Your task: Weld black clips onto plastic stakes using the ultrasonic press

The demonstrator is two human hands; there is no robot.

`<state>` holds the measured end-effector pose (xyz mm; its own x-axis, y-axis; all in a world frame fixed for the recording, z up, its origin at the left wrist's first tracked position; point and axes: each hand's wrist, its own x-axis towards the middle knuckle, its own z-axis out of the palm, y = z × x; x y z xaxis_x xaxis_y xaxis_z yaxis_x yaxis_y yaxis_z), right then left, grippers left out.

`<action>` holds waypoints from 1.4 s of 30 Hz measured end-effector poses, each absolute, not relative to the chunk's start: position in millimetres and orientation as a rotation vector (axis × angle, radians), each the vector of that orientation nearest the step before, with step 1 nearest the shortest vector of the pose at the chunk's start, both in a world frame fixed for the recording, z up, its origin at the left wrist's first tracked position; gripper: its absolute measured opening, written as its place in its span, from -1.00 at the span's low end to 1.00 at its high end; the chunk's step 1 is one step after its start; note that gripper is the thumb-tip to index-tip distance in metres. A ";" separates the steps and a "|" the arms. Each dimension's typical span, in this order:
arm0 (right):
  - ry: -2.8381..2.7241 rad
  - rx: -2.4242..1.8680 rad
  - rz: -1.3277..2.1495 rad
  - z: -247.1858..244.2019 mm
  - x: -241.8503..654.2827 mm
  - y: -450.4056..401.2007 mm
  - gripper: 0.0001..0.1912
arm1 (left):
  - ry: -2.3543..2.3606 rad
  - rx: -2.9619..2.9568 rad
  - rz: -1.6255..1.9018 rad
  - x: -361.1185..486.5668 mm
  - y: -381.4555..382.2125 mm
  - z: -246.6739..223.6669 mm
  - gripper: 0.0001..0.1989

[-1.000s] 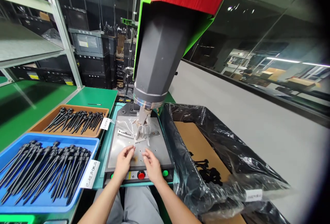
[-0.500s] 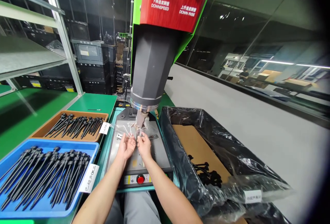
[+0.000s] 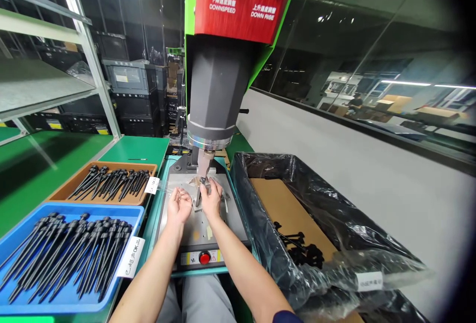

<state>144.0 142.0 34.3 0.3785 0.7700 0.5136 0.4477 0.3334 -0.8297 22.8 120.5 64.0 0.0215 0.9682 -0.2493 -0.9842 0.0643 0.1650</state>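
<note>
My left hand (image 3: 180, 206) is to the left of the fixture, palm partly up and fingers curled; a thin clear strand or film shows by its fingertips, and what it grips is too small to name. My right hand (image 3: 211, 199) has its fingers closed at the fixture (image 3: 198, 199), just under the machine's metal horn (image 3: 205, 163). A small dark piece (image 3: 203, 180) shows beside those fingertips, below the horn tip. Both hands are over the grey metal base plate (image 3: 186, 224) of the machine. The hands are apart.
A blue tray (image 3: 74, 308) and an orange tray (image 3: 55, 195) at the left hold several black rod-like parts. At the right stands a box lined with black plastic (image 3: 256, 233), with black parts on cardboard. A red button (image 3: 204, 257) is at the machine's front. The red-and-grey press head (image 3: 213, 80) hangs above.
My right hand has moved up to the horn tip, and my left hand has drawn slightly left, so the gap between them is wider. The view has shifted slightly.
</note>
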 end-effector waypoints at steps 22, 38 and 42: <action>-1.245 -1.358 0.421 64.6 136.7 161.1 -0.68 | 0.553 -0.128 1.631 4.6 126.3 71.7 -0.82; -1.018 -1.016 1.096 20.8 150.5 44.0 -0.55 | 0.981 0.093 1.690 11.4 75.6 36.5 -0.85; -1.135 -1.010 1.134 31.1 153.5 31.7 -0.59 | 1.208 0.275 1.536 16.1 36.5 21.2 -0.75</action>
